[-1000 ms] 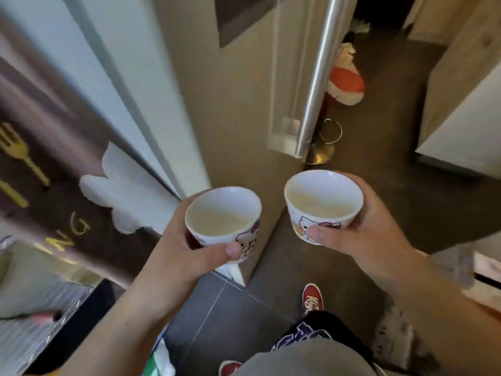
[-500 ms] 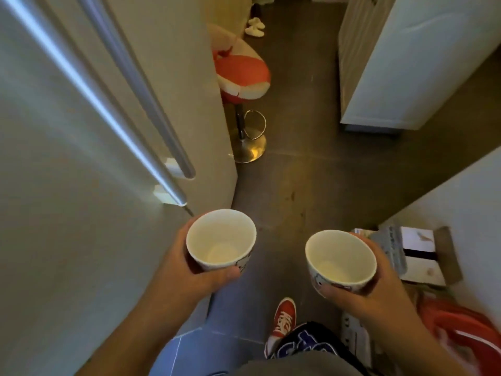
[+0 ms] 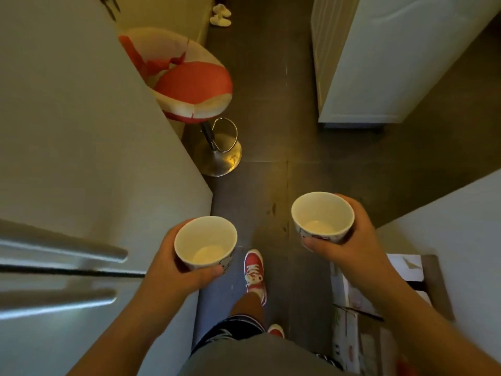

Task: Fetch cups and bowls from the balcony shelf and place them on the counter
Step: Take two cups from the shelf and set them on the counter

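Left hand [image 3: 173, 267]: fingers curled around the wall of a small white ceramic cup with a printed cartoon pattern [image 3: 205, 244], thumb [image 3: 208, 274] pressed across its near side; cup upright, mouth up, interior pale and empty. Right hand [image 3: 349, 240]: fingers wrapped round the far side of a second small white ceramic cup with a printed band of red and grey [image 3: 322, 217], thumb [image 3: 320, 244] laid under its near rim; cup upright, held slightly higher and further forward than the first, the two well apart. Both cups carried in the air above a dark grey tiled floor [image 3: 271, 104], neither resting on any surface. Below, between the forearms: one red lace-up sneaker [image 3: 254, 272] stepping forward. To the left: a tall pale refrigerator with long brushed-metal handles [image 3: 62, 251]. Beyond its corner: a red and cream padded bar stool on a round chrome base [image 3: 189, 88]. Upper right: a white cabinet [image 3: 393, 58]. Lower right, beside the right forearm: printed cardboard boxes [image 3: 349, 299] on the floor. Far end of the floor: a pair of pale slippers [image 3: 221, 16].
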Available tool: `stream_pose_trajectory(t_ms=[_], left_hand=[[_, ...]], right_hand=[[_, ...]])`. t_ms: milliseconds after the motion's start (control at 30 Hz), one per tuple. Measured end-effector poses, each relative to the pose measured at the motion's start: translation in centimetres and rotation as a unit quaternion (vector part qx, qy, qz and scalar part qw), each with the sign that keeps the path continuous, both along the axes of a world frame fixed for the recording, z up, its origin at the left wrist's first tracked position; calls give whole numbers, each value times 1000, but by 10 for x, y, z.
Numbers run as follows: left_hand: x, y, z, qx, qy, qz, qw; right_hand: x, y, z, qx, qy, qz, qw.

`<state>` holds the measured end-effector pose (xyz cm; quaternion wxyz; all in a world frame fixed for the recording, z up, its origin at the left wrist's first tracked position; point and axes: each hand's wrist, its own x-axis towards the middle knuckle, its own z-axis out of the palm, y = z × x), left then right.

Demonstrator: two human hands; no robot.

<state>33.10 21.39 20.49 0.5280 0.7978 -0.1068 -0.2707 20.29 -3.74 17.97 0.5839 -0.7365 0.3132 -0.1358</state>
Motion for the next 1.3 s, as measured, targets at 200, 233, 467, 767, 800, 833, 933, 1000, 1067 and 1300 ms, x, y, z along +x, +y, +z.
stream_pose_trajectory(t_ms=[200, 233, 467, 767, 800, 833, 933, 1000, 1067, 1300], left_hand=[[107, -113, -24, -4, 2, -25, 1000], [124, -135, -25, -11, 5, -35, 999], [219, -299, -18, -38, 36, -181, 982], [266, -537, -17, -66, 47, -326, 942], [271, -562, -19, -61, 49, -335, 939], [276, -586, -20, -56, 49, -344, 936], [295, -644, -21, -35, 43, -366, 929], [309, -676, -20, -28, 38, -367, 929], [324, -704, -15, -16, 38, -363, 931], [372, -810, -14, 9, 37, -373, 927]], right_hand=[[79, -91, -6, 9, 9, -43, 999], [87, -107, -6, 10, 13, -53, 998], [113, -201, 0, -1, 27, -179, 983], [109, -328, -24, 26, 80, -314, 946], [110, -347, -31, 22, 76, -343, 936], [114, -367, -37, 20, 78, -356, 931], [127, -425, -46, 32, 61, -359, 931], [138, -464, -45, 38, 40, -362, 931], [153, -503, -37, 34, 30, -365, 930], [204, -633, -30, 10, 36, -386, 922]])
